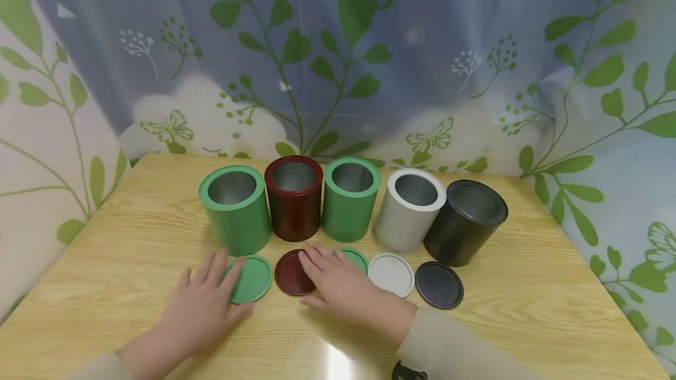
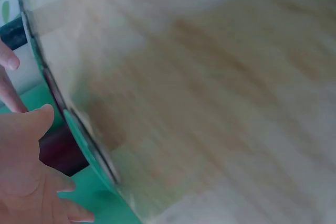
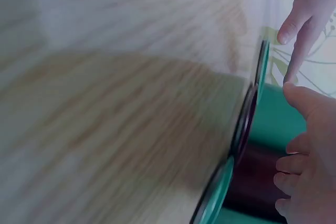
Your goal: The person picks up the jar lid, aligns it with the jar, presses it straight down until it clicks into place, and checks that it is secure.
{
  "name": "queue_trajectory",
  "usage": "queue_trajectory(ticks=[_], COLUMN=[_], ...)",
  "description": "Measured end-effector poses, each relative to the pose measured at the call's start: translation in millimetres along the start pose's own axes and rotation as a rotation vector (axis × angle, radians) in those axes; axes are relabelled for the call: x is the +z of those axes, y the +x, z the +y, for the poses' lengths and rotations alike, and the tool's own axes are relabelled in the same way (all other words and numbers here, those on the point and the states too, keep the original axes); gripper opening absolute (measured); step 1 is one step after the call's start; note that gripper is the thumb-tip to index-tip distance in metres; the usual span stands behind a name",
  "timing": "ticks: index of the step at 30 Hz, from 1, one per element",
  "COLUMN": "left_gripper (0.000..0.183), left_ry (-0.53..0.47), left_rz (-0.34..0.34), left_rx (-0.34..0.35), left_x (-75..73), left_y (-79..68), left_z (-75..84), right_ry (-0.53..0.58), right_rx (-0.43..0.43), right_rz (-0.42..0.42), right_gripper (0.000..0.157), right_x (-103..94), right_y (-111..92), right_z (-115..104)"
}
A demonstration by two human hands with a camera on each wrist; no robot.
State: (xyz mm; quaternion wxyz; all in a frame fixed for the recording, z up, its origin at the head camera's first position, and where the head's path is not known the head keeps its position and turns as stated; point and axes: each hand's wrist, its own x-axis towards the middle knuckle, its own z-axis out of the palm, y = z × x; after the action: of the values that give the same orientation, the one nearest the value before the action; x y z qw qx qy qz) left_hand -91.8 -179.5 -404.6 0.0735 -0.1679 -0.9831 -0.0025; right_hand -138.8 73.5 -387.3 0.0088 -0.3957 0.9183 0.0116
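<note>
Since their fingers are extended and clamp nothing, the left hand [image 1: 199,302] and right hand [image 1: 343,286] sit apart, seemingly steadying or aligning lids (contact, I cannot tell): the left overlaps a green lid [image 1: 254,280], the right a dark red lid [image 1: 289,273] and second green lid [image 1: 356,258]. Beside these lie a white lid [image 1: 392,274] and black lid [image 1: 439,285]. Behind stand five uncovered cans [image 1: 294,216], apparently lined up by colour.

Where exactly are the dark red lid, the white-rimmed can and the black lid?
Dark red lid [image 1: 290,275]: head view, uncovered upper face.
White-rimmed can [image 1: 404,225]: head view, front wall.
Black lid [image 1: 439,285]: head view, centre.
</note>
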Motion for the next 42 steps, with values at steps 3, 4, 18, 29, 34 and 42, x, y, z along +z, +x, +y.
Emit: queue_trajectory(ticks=[3,4,18,29,34,42], left_gripper=[0.076,0.077,0.073,0.067,0.063,0.059], left_ry=[-0.011,-0.013,0.004,-0.058,-0.088,-0.063], left_rz=[-0.02,-0.025,-0.062,-0.102,-0.117,-0.1], left_rx=[-0.004,-0.005,0.048,0.078,0.085,0.155], left_x=[5.0,6.8,17.6,20.4,18.9,19.8], left_y=[-1.8,-2.2,-2.6,-1.1,-0.5,2.4], left_z=[-3.4,-4.4,-13.9,-13.0,-11.8,-11.3], right_ry=[-0.015,-0.022,-0.018,-0.098,-0.091,-0.116], right_rx=[-0.03,-0.041,-0.076,-0.041,-0.036,-0.061], right_rz=[-0.037,-0.049,-0.159,-0.222,-0.26,-0.268], right_gripper=[0.071,0.071,0.073,0.07,0.068,0.064], right_x=[2.9,3.3,5.6,11.7,13.1,13.0], right_y=[12.7,16.7,59.2,69.4,69.6,68.2], right_z=[-6.8,-8.9,-30.3,-39.2,-39.6,-41.4])
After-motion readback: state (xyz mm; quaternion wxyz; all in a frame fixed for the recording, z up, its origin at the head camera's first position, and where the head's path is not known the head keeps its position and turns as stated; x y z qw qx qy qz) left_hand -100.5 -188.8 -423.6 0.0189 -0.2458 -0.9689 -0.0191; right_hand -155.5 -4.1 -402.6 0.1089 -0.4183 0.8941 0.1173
